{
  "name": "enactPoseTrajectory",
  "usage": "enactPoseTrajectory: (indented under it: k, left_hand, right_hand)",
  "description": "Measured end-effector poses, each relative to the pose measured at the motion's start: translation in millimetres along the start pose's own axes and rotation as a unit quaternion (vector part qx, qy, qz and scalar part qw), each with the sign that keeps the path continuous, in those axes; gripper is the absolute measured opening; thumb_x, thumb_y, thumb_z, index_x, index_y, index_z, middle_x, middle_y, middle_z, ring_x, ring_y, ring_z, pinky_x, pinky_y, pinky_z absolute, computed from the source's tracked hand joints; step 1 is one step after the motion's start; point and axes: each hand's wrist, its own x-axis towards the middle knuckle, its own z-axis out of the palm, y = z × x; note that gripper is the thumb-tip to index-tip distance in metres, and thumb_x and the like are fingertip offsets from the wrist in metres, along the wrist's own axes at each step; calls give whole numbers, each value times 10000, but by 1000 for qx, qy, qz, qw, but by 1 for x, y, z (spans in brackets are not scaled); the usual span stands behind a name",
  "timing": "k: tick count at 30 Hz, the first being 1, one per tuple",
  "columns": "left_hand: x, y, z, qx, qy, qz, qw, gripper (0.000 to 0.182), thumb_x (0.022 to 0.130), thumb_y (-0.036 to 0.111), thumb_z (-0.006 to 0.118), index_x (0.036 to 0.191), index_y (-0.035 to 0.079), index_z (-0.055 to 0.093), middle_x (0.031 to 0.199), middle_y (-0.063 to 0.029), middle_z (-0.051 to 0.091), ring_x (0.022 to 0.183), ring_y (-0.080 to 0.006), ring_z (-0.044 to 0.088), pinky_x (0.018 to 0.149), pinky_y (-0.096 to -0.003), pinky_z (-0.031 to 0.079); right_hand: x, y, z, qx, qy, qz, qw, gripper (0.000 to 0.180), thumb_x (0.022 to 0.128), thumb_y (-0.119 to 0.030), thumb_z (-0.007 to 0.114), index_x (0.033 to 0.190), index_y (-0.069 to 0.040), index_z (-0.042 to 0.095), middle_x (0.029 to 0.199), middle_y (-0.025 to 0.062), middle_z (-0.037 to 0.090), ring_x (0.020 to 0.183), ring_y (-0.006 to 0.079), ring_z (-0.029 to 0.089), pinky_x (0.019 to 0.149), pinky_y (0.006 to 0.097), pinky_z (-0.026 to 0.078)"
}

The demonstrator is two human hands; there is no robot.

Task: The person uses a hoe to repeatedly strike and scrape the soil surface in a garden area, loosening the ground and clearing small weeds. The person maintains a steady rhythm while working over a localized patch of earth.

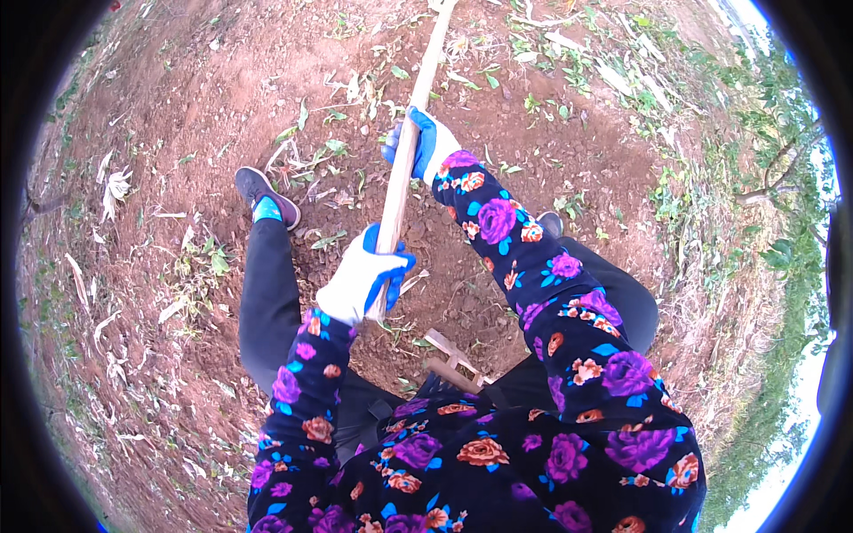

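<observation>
A long wooden handle (398,190) runs from between my hands up past the top of the picture, so its far end is mostly hidden. Near its lower end, my left hand (370,273) is wrapped around the wood in a white glove with a blue palm. Farther up the shaft, my right hand (421,143), gloved the same way, also grips it. Both hands hold the handle at a slant over bare reddish soil (460,266). The butt of the handle sticks out just below my left hand.
My shoe (263,193) is planted on the left; another shoe (550,224) partly shows on the right. A wooden piece (456,356) lies between my legs. Dry stalks (616,76) and a pale husk (116,186) litter the soil. Leafy branches (780,166) edge the right side.
</observation>
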Motion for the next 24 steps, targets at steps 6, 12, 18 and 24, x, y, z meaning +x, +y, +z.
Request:
enactPoseTrajectory:
  k: [6,12,18,24]
  left_hand:
    - [-178,-83,-28,110,85,-125,982,428,732,-28,766,1045,67,490,726,-19,538,483,-110,538,420,-254,431]
    - [-145,-81,-3,30,54,-112,992,404,773,6,739,1107,56,518,722,-20,571,488,-105,549,438,-242,453]
    - [-3,-16,34,-29,-23,-42,998,317,807,74,741,1036,57,522,702,-28,571,455,-133,541,370,-276,444]
    - [-36,-3,11,47,32,-3,998,318,793,50,741,1017,63,515,699,-19,559,445,-112,520,366,-253,418]
  right_hand:
    - [-52,64,-43,-34,45,-36,998,195,918,-245,676,1002,-108,565,789,46,569,717,246,615,736,485,585]
    - [-39,30,-36,-98,81,-57,990,212,953,-265,623,992,-87,517,837,102,583,749,291,644,724,507,602]
    - [-1,-36,-18,-121,92,-141,978,239,943,-275,633,983,-69,519,837,100,579,723,267,620,736,473,599]
    - [-9,0,14,-137,75,-65,986,299,959,-316,611,982,-35,509,870,152,614,755,318,652,725,519,597]
